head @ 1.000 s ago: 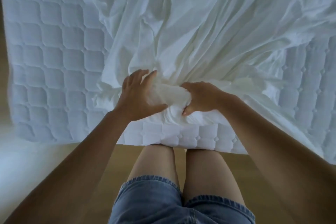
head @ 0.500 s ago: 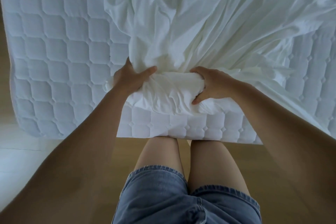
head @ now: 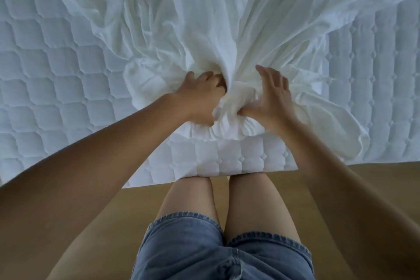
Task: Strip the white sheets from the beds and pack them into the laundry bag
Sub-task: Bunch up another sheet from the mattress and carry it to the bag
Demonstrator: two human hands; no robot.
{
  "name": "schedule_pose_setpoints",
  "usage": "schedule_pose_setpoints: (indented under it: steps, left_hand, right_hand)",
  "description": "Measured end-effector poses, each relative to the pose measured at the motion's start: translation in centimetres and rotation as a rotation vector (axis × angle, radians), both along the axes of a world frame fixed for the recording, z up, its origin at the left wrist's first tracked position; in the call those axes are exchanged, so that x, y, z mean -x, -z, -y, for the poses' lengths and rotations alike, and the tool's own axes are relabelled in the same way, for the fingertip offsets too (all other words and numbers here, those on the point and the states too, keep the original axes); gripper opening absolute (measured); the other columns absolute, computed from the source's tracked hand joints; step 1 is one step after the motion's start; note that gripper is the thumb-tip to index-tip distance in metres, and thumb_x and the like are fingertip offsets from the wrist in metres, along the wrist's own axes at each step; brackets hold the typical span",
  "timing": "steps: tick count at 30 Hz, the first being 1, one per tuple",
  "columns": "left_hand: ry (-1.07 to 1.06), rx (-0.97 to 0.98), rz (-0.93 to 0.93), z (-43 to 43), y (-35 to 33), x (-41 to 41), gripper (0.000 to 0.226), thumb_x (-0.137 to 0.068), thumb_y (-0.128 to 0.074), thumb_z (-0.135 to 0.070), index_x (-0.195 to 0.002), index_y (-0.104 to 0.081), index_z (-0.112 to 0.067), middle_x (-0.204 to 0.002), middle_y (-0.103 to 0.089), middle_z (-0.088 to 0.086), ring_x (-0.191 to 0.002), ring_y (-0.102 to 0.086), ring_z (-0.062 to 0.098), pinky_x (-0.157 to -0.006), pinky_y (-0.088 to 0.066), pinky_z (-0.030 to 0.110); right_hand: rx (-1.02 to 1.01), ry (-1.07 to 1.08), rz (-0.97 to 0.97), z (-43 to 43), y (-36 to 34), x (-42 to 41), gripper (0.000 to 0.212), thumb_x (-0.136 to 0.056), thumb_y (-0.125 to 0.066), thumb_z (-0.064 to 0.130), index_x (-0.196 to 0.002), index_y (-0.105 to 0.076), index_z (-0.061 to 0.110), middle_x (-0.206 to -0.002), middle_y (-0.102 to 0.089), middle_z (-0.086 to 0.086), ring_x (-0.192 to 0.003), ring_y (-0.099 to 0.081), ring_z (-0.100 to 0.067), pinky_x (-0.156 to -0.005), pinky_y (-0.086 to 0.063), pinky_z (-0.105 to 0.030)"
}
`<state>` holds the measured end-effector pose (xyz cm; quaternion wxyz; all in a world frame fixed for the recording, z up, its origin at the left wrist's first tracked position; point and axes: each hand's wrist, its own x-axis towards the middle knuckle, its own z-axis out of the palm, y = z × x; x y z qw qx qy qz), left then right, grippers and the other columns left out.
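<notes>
White sheet (head: 227,29), thin creased cloth drawn into radiating folds, lies bunched near the front edge of the quilted, diamond-stitched mattress (head: 45,79); left hand (head: 202,95) clenches the wad with curled fingers, right hand (head: 271,98) presses it with straightened, spread fingers.

A mattress (head: 45,88) with puffy stitched squares is laid out as the bed. A white sheet (head: 227,18) is spread on top of it, crumpled and full of folds. The sheet is bunched up between the left hand (head: 200,95) and the right hand (head: 270,95), close to the near edge of the mattress. Bare mattress is seen to the left of the left hand and to the right of the right hand. A brown floor (head: 141,200) is seen below the hands.
</notes>
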<state>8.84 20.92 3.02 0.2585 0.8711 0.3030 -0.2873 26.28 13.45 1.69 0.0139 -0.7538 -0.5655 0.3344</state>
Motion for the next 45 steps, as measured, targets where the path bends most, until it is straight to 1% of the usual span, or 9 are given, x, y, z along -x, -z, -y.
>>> schedule_pose_setpoints:
  steps: [4, 12, 16, 21, 25, 29, 35, 41, 45]
  left_hand:
    - [0.16, -0.02, -0.046, -0.9, 0.2, -2.4, 0.057, -0.091, -0.053, -0.035, -0.143, -0.037, -0.018, -0.148, -0.034, 0.004, -0.136, -0.03, 0.023, -0.104, -0.03, 0.046]
    - [0.156, -0.278, 0.157, 0.2, 0.1, -1.5, 0.069, -0.07, -0.08, -0.026, -0.132, -0.052, -0.015, -0.132, -0.056, 0.0, -0.128, -0.046, 0.023, -0.104, -0.03, 0.055]
    - [-0.277, -0.61, 0.273, 1.9, -0.2, 1.2, 0.103, -0.054, -0.08, -0.058, -0.14, -0.043, -0.014, -0.144, -0.043, 0.019, -0.134, -0.036, 0.039, -0.101, -0.02, 0.071]
    - [-1.018, -0.309, 0.124, 2.5, -1.1, 0.9, 0.149, -0.046, -0.082, -0.067, -0.151, 0.014, -0.022, -0.156, 0.019, 0.022, -0.145, 0.013, 0.039, -0.111, -0.007, 0.064]
    - [-1.297, -0.066, 0.269, 1.9, -0.1, 0.2, 0.149, -0.049, -0.091, -0.048, -0.151, 0.016, -0.023, -0.16, 0.002, 0.012, -0.148, -0.008, 0.024, -0.115, -0.019, 0.037]
    - [-0.95, -0.058, 0.302, 0.1, -0.7, -1.9, 0.122, -0.061, -0.088, -0.037, -0.153, -0.011, -0.018, -0.155, -0.028, 0.004, -0.141, -0.029, 0.02, -0.107, -0.024, 0.023]
    - [-0.395, -0.093, 0.339, 0.0, -1.9, -8.8, 0.071, -0.067, -0.076, -0.024, -0.135, -0.053, -0.017, -0.119, -0.063, 0.008, -0.11, -0.052, 0.033, -0.089, -0.039, 0.033]
    - [-0.058, -0.071, 0.182, -0.4, 0.1, -16.7, 0.052, -0.078, -0.063, -0.032, -0.129, -0.054, -0.025, -0.121, -0.061, 0.0, -0.115, -0.05, 0.03, -0.09, -0.042, 0.035]
    - [0.087, -0.085, 0.064, -1.5, 2.3, -21.8, 0.058, -0.081, -0.062, -0.032, -0.136, -0.044, -0.026, -0.125, -0.059, 0.002, -0.116, -0.052, 0.029, -0.086, -0.039, 0.032]
  right_hand:
    - [0.072, -0.329, -0.106, 0.6, -0.4, 2.1, 0.115, -0.071, -0.073, 0.019, -0.152, 0.009, 0.024, -0.161, 0.007, 0.006, -0.147, 0.009, -0.021, -0.119, -0.008, -0.046]
    - [-0.007, -0.133, -0.094, 2.0, 2.1, 1.1, 0.098, -0.066, -0.076, 0.055, -0.145, -0.033, 0.019, -0.15, -0.036, 0.003, -0.136, -0.033, -0.021, -0.109, -0.021, -0.036]
    - [-0.026, -0.058, -0.099, 1.9, 2.5, -0.1, 0.089, -0.067, -0.075, 0.058, -0.138, -0.043, 0.015, -0.138, -0.049, 0.001, -0.128, -0.043, -0.023, -0.106, -0.024, -0.036]
    - [-0.052, -0.05, -0.078, 2.4, 2.7, -0.4, 0.08, -0.072, -0.07, 0.058, -0.135, -0.045, 0.015, -0.135, -0.051, 0.002, -0.124, -0.045, -0.023, -0.105, -0.025, -0.035]
    - [-0.026, -0.007, -0.107, 2.2, 2.7, -0.9, 0.077, -0.076, -0.067, 0.057, -0.137, -0.043, 0.016, -0.137, -0.049, 0.003, -0.125, -0.044, -0.022, -0.105, -0.028, -0.037]
    - [0.05, 0.089, -0.178, 2.5, 2.9, -2.5, 0.079, -0.076, -0.069, 0.054, -0.138, -0.042, 0.015, -0.138, -0.047, 0.002, -0.127, -0.042, -0.023, -0.101, -0.034, -0.038]
    - [0.186, 0.154, -0.308, 5.0, 3.1, -6.3, 0.078, -0.078, -0.072, 0.043, -0.144, -0.037, 0.021, -0.146, -0.042, 0.002, -0.131, -0.038, -0.025, -0.106, -0.032, -0.038]
    - [0.121, 0.375, -0.134, 8.2, 1.8, -8.5, 0.062, -0.085, -0.065, 0.037, -0.139, -0.042, 0.015, -0.147, -0.039, -0.006, -0.136, -0.03, -0.027, -0.108, -0.026, -0.037]
    - [0.276, 0.874, -0.054, 10.6, 1.0, -9.8, 0.104, -0.072, -0.07, 0.061, -0.151, -0.011, 0.027, -0.158, -0.01, -0.008, -0.145, -0.005, -0.028, -0.114, -0.016, -0.052]
